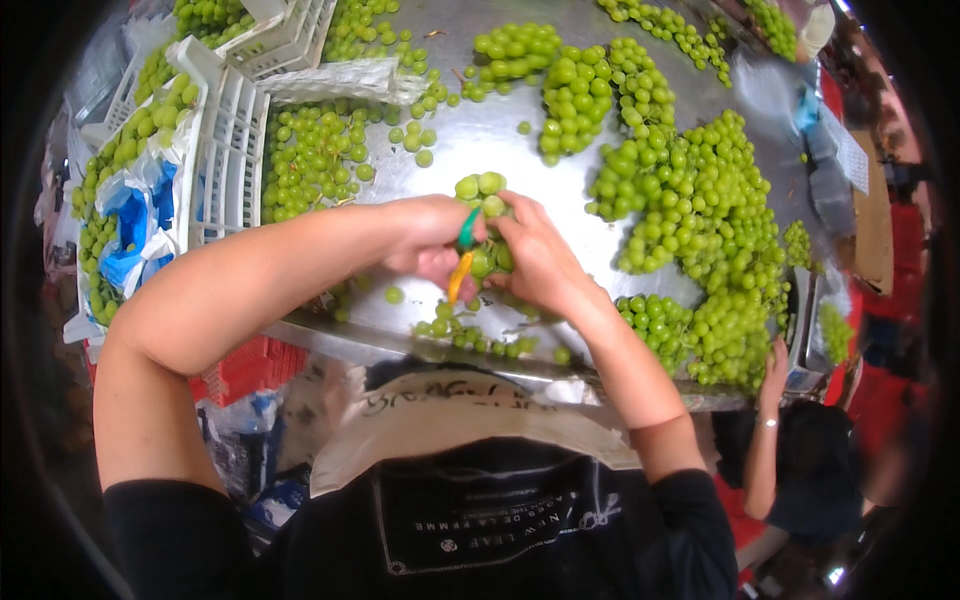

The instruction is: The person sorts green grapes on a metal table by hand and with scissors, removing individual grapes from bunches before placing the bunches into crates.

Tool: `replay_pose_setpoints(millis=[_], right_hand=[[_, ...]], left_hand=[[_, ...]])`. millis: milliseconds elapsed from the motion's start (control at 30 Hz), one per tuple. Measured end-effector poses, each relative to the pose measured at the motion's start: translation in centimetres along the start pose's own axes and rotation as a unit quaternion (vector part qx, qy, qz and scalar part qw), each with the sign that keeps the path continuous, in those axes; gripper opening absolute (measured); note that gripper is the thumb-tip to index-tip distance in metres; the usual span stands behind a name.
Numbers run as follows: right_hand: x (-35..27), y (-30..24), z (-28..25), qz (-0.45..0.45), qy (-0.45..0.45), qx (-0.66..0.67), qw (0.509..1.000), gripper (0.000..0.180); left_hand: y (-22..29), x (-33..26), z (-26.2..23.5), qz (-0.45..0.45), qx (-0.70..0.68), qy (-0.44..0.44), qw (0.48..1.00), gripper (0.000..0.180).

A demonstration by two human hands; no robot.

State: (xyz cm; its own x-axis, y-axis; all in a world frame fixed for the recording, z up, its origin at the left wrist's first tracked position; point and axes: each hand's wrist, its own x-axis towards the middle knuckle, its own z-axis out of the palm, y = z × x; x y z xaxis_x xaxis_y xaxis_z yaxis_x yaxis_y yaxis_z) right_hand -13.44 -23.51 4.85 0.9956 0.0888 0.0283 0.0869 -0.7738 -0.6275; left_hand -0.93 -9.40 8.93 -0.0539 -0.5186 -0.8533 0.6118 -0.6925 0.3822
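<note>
My left hand grips small scissors with green and orange handles, held against a bunch of green grapes. My right hand clasps that same bunch from the right side, fingers wrapped around its lower part. Both hands meet over a shiny metal table. The scissor blades are hidden among the grapes and fingers.
Large heaps of green grapes cover the table's right and far side. White plastic crates with grapes and blue-white liners stand at the left. Loose grapes lie near the front edge. Another person's arm reaches up at lower right.
</note>
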Motion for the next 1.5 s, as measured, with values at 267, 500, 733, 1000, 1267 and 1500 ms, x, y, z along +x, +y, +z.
replay_pose_setpoints(millis=[267,500,733,1000,1267,1500], right_hand=[[-0.2,0.5,0.1,-0.009,0.008,0.014,1.0,0.056],[-0.1,0.8,0.1,-0.006,0.003,0.031,0.999,0.063],[-0.5,1.0,0.5,0.008,0.012,0.044,0.999,0.073],[-1.4,-2.1,0.8,-0.028,0.085,0.091,0.992,0.117],[0.6,-4.0,5.0,-0.095,0.272,0.168,0.943,0.095],[1.3,-2.4,6.7,-0.193,0.362,0.179,0.894,0.054]], left_hand=[[2.1,-0.2,2.8,-0.048,0.058,0.107,0.991,0.017],[1.8,2.2,1.2,-0.042,0.036,0.018,0.998,0.024],[0.9,2.1,0.2,-0.033,-0.006,0.002,0.999,0.027],[-0.1,1.5,0.8,-0.026,-0.011,0.044,0.999,0.032],[-1.7,3.5,0.4,0.025,-0.001,0.093,0.995,0.032],[-3.1,2.2,1.2,0.071,0.08,0.137,0.985,0.021]])
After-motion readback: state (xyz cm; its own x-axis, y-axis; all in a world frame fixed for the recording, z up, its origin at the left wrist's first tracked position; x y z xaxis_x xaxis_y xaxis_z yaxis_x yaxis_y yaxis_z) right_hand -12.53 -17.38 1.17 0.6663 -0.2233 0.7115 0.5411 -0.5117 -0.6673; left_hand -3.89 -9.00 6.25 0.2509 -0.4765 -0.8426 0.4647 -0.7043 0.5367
